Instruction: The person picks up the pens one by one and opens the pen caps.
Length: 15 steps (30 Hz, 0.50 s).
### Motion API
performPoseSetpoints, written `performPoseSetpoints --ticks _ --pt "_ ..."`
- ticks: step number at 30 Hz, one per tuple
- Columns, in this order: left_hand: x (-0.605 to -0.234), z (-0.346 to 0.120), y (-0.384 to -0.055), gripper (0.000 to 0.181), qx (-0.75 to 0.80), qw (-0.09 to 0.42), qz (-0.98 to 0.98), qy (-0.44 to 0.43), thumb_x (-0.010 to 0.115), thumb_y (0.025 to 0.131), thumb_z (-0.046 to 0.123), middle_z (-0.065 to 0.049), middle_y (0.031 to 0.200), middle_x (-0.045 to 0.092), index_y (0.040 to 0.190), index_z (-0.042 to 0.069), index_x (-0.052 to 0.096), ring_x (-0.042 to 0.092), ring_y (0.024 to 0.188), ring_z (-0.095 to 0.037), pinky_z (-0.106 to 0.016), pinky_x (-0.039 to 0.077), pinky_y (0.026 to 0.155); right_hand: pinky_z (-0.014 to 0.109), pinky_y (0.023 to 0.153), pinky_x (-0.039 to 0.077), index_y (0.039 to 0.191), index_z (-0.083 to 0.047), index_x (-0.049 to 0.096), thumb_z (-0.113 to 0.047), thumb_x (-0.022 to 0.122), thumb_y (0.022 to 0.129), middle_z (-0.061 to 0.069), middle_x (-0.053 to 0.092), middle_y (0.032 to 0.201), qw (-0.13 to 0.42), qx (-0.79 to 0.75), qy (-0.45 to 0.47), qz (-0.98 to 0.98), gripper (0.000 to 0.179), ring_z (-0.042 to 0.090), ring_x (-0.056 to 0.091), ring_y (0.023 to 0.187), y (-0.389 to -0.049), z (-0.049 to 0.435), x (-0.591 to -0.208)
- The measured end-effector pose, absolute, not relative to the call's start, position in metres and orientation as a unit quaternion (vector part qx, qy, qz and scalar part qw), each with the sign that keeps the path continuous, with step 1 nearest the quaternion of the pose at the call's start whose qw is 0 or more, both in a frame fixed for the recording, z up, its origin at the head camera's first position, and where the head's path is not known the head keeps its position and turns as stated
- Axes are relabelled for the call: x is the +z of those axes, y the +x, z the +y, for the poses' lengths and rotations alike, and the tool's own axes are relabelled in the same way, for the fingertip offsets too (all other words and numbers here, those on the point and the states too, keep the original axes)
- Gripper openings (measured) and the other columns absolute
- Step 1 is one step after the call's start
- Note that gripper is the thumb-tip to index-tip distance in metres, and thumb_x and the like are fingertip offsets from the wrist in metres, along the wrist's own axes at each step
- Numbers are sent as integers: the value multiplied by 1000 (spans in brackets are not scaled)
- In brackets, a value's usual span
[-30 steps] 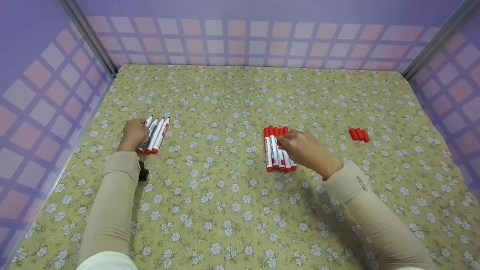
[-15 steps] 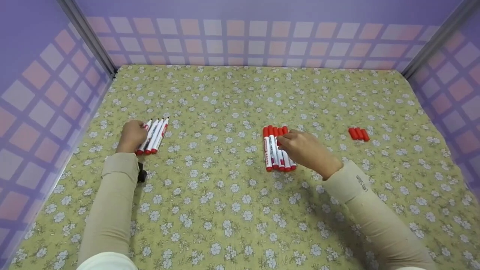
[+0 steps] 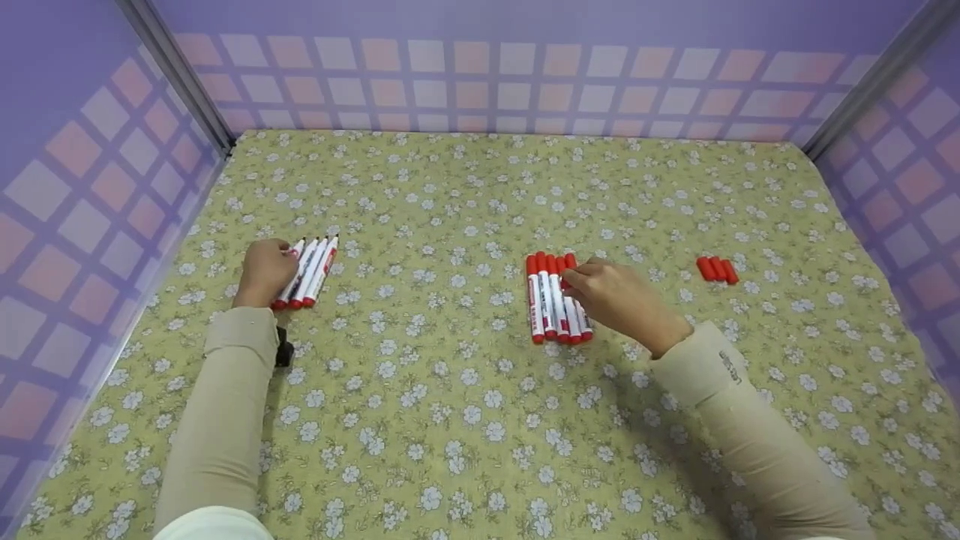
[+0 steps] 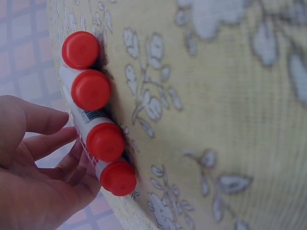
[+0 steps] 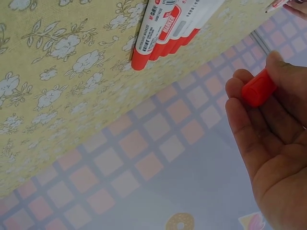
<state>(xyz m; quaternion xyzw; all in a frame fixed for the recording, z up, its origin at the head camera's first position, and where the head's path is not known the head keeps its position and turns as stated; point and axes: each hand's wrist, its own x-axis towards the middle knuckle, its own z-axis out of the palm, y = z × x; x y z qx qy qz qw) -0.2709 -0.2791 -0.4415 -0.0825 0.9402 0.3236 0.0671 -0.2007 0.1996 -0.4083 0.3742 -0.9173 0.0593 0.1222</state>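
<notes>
My left hand (image 3: 267, 271) is at the left end of a row of several uncapped white markers (image 3: 320, 276), their dark tips pointing away. Its thumb and fingertips pinch the leftmost marker (image 4: 120, 177), partly hidden by the fingers. Over the right side of a second row, of several capped white markers (image 3: 538, 304), hovers my right hand (image 3: 616, 298). Between its thumb and fingers it holds a loose red marker cap (image 5: 259, 88), plainly seen in the right wrist view.
Loose red caps (image 3: 718, 269) lie together farther right. A flowered cloth (image 3: 450, 420) covers the table. Purple checked panels (image 3: 480, 82) stand behind it and along both sides.
The leftmost uncapped marker has come down beside its row, its tip drawn slightly nearer. My right hand, still holding the cap, has shifted a little to the right.
</notes>
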Motion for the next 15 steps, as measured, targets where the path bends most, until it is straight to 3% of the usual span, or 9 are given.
performPoseSetpoints --ticks 7,15 --pt "-438 -269 -272 46 328 36 941 -75 36 96 8 -36 131 49 135 -14 44 52 112 -43 -53 44 92 37 68 58 107 3 70 -1 68 87 17 72 91 132 69 364 -919 21 28 68 76 -204 206 -407" --pt "-435 -253 -274 43 350 19 935 -49 36 97 6 -33 131 50 134 -12 48 50 118 -43 -53 42 96 41 76 57 112 4 68 -2 67 88 20 71 102 111 89 330 -933 25 33 69 88 -216 219 -409"
